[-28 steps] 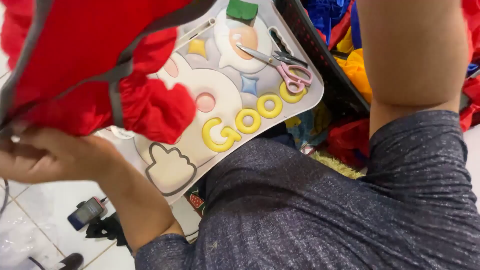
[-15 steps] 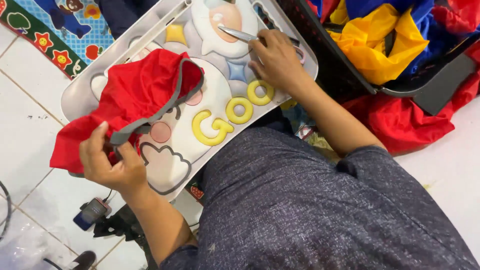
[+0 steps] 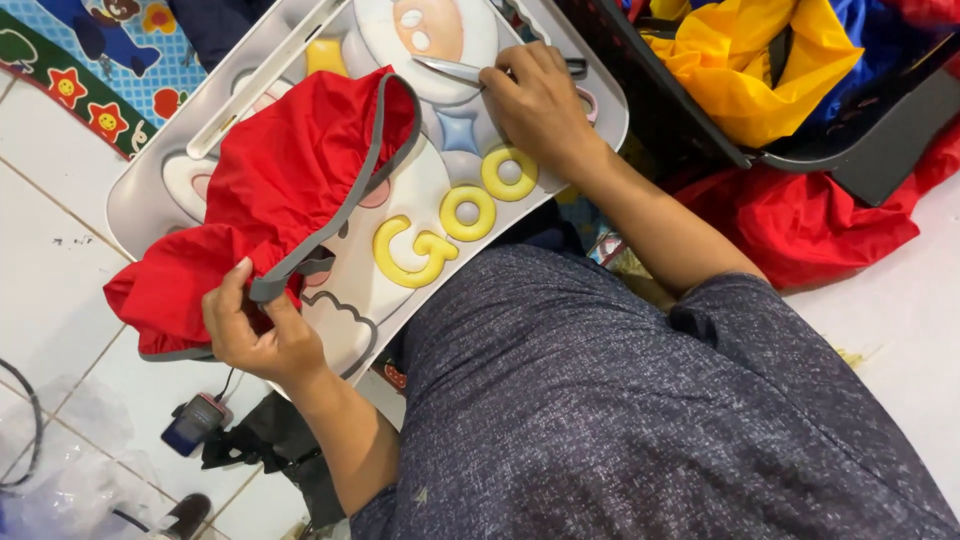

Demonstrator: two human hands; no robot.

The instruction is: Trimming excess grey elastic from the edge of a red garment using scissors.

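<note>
Since the earlier frames, right hand (image 3: 535,100) has come to rest over the scissors (image 3: 450,69), fingers curled about the handles, blades lying flat. Left hand (image 3: 255,325) closed, pinching the grey binding of the red cloth (image 3: 275,185), which lies bunched on the tray. Grey plastic tray (image 3: 150,185) (moulded cartoon relief, yellow raised letters (image 3: 450,215)), propped on the lap. White tiled floor (image 3: 45,250); patterned play mat (image 3: 95,70) upper left; dark bin (image 3: 880,130) of yellow, blue and red fabric (image 3: 740,80) at right; small charger (image 3: 195,422) below.
</note>
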